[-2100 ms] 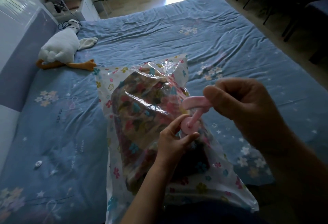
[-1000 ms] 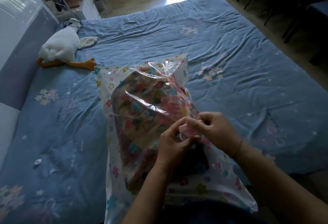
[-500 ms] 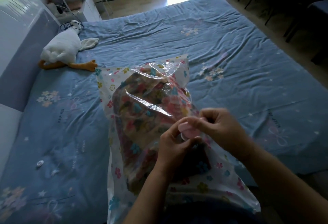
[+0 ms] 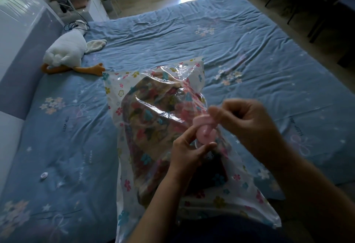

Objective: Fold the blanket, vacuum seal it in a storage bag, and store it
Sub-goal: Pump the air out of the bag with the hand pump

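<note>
Both hands are working over the storage bag, and I am watching them meet at a small pink pump. The left hand is pinching the pump's base between thumb and forefinger, right where it is sitting on the bag. The right hand, slightly blurred, is curling its fingers round the pump's handle, just above the left hand's fingertips. The bag is lying on the bed directly beneath both hands, reaching away from them and back under the forearms. Inside it, the folded blanket is showing through the clear plastic, mostly to the left of the left hand and under it. Loose, crinkled plastic is standing up beyond the hands. Far off past the left hand, a plush goose is lying on the bed. Well to the left of the left wrist, a small white round piece is resting on the bed; I am not making out what it is.
</note>
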Demonstrator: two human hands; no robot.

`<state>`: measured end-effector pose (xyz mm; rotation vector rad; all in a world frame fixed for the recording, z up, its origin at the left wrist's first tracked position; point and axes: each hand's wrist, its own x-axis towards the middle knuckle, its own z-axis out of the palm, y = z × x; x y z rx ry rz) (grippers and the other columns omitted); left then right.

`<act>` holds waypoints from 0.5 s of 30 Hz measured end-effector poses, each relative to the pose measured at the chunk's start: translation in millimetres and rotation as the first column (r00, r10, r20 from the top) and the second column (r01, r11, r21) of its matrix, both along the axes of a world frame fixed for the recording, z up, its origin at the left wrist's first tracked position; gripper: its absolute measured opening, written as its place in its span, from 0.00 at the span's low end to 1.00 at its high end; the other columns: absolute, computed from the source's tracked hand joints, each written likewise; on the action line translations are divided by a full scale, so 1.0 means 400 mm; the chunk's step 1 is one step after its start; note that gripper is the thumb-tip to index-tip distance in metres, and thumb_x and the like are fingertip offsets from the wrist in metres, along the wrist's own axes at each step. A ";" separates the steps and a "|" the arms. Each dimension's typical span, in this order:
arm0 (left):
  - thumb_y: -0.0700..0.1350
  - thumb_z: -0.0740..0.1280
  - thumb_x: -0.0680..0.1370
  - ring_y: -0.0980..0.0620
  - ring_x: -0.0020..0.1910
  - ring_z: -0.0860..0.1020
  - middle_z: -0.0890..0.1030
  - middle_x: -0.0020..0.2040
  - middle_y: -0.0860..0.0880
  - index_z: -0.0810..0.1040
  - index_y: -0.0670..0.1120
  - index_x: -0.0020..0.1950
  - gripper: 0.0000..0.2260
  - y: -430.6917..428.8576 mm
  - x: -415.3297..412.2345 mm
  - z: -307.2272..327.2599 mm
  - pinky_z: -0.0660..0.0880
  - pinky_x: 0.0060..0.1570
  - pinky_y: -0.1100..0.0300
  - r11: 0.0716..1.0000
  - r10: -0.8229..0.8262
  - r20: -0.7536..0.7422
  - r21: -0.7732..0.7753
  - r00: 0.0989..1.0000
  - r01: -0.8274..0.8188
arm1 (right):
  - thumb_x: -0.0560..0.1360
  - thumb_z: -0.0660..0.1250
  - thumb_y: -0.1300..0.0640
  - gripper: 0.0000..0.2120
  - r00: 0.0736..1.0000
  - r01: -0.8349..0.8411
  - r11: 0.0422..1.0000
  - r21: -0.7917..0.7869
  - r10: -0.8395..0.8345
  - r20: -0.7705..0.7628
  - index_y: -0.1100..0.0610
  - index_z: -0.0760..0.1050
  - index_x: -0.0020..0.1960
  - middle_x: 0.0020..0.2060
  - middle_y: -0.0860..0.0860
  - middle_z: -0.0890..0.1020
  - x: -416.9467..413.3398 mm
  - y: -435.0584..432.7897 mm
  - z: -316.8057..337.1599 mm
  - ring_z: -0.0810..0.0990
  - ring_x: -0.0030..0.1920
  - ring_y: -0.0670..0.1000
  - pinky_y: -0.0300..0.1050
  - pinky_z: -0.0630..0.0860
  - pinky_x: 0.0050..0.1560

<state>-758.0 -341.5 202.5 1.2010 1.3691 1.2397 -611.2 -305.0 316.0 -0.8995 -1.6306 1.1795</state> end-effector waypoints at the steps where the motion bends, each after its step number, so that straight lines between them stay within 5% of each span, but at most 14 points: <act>1: 0.40 0.79 0.69 0.52 0.58 0.82 0.84 0.57 0.50 0.80 0.44 0.63 0.23 -0.001 0.000 0.001 0.77 0.59 0.56 1.000 -0.002 0.000 -0.009 1.000 0.002 | 0.73 0.69 0.51 0.27 0.996 -0.030 1.000 0.010 0.031 -0.089 0.73 0.65 0.30 0.23 0.47 0.64 0.005 -0.002 0.030 0.61 0.24 0.42 0.32 0.60 0.26; 4: 0.41 0.79 0.69 0.53 0.60 0.81 0.83 0.59 0.51 0.78 0.46 0.66 0.26 -0.002 0.004 0.002 0.77 0.61 0.57 1.000 -0.003 0.006 -0.022 1.000 0.004 | 0.73 0.71 0.53 0.25 0.989 -0.053 0.999 -0.002 0.052 -0.137 0.68 0.63 0.29 0.22 0.44 0.65 0.012 -0.001 0.025 0.62 0.24 0.40 0.31 0.61 0.26; 9: 0.38 0.78 0.69 0.53 0.59 0.81 0.84 0.57 0.51 0.79 0.47 0.64 0.24 -0.002 0.009 0.005 0.78 0.60 0.54 1.000 -0.008 -0.006 -0.012 1.000 0.008 | 0.69 0.69 0.45 0.19 0.977 0.056 0.988 -0.141 -0.025 0.213 0.54 0.67 0.28 0.22 0.43 0.65 0.008 0.003 -0.136 0.63 0.25 0.42 0.40 0.63 0.29; 15: 0.40 0.79 0.69 0.53 0.58 0.81 0.84 0.58 0.49 0.79 0.45 0.65 0.25 -0.001 -0.002 0.006 0.78 0.59 0.58 0.999 -0.015 0.004 -0.028 1.000 0.015 | 0.73 0.70 0.56 0.22 0.985 -0.064 0.998 -0.006 0.062 -0.162 0.64 0.64 0.28 0.23 0.44 0.65 0.020 -0.006 0.042 0.61 0.24 0.41 0.30 0.61 0.26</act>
